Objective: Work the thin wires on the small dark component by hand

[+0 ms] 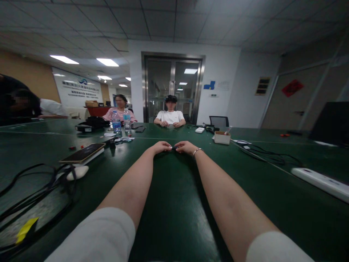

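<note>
Both my arms stretch forward over the dark green table. My left hand and my right hand nearly meet at the middle, just above the tabletop. Between their fingertips is a small dark object, with a bit of white at its left end. Its left end is pinched by my left hand and its right end by my right hand. The object is too small to name. A bracelet circles my right wrist.
Left lie a phone, a white mouse and black cables. Bottles stand beyond. A small box and a power strip are on the right. A person in white sits opposite, others further left.
</note>
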The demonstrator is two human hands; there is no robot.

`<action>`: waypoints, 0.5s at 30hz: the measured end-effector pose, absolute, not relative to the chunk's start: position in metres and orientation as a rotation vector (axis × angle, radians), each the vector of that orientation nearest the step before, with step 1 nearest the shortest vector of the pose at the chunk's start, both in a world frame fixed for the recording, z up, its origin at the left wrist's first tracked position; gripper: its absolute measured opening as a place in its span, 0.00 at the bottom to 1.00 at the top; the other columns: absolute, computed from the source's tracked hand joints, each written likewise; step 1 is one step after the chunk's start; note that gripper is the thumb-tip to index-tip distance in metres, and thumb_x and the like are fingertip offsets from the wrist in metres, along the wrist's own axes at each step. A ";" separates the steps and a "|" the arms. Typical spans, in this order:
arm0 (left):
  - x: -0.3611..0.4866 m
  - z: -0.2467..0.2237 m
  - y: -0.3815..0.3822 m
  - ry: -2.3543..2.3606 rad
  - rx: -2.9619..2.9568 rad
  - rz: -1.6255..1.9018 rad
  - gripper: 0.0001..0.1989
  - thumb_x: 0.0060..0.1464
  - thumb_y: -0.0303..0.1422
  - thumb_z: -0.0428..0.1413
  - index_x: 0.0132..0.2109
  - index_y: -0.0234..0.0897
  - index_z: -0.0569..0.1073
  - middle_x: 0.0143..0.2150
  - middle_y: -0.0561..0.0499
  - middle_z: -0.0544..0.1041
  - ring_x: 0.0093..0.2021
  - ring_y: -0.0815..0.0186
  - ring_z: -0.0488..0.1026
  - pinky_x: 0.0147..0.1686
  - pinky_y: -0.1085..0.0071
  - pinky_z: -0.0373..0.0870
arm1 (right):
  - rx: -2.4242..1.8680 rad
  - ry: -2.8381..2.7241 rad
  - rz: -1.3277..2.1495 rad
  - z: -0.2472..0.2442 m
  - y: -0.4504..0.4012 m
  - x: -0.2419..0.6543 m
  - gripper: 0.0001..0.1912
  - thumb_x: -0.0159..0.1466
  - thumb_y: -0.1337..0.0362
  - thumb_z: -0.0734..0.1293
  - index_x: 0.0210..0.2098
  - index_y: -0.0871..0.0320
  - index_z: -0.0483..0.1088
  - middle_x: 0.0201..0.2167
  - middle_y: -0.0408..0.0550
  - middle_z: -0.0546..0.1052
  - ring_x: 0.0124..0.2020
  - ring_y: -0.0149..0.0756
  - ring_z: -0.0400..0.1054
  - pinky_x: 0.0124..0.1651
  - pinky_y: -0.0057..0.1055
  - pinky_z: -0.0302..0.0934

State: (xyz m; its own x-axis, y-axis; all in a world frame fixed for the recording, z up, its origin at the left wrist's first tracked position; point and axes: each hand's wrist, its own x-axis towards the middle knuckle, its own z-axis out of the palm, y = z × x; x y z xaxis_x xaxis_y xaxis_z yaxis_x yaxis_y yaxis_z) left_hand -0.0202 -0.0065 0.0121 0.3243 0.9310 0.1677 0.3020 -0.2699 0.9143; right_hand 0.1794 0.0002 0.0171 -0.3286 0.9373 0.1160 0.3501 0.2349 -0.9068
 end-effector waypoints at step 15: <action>-0.005 0.080 -0.026 1.475 1.995 0.108 0.10 0.39 0.30 0.63 0.29 0.36 0.68 0.26 0.53 0.75 0.31 0.67 0.73 0.31 0.74 0.66 | -1.504 -2.372 0.958 0.086 -0.015 0.158 0.15 0.43 0.68 0.77 0.31 0.62 0.76 0.20 0.43 0.75 0.23 0.31 0.71 0.29 0.25 0.66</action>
